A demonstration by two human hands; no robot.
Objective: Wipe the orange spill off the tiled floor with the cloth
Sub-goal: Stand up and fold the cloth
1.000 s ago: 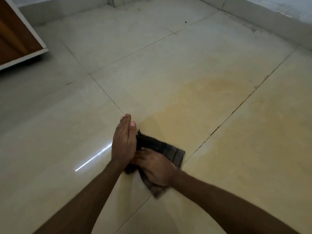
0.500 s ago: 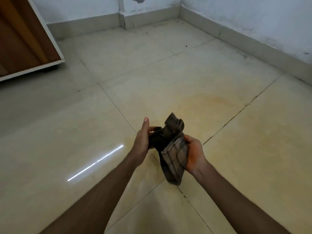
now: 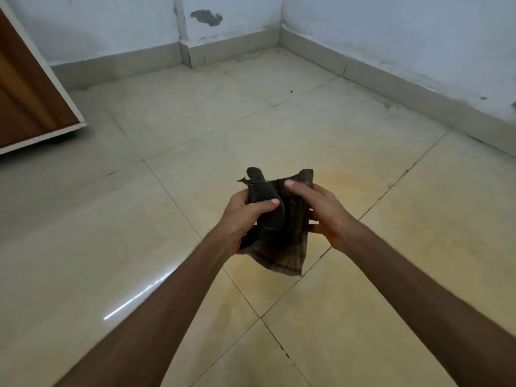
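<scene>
A dark checked cloth [image 3: 282, 247] is bunched up in the air above the tiled floor [image 3: 83, 247], held between both hands. My left hand [image 3: 243, 216] grips its left side with the thumb across the front. My right hand [image 3: 321, 208] holds the right side, thumb on top. One corner of the cloth hangs down below the hands. A faint orange spill [image 3: 351, 185] stains the tile just beyond my right hand and spreads as a pale yellow tint over the tiles to the right and below.
A brown wooden cabinet with a white edge [image 3: 33, 107] stands at the far left. White walls with a grey skirting [image 3: 391, 79] meet in a corner at the back. A bright light streak [image 3: 139, 294] reflects on the floor at lower left.
The cloth lay on the floor under both hands a second ago. Both hands have since lifted it off the tiles and bunched it between them, and my view has tilted up.
</scene>
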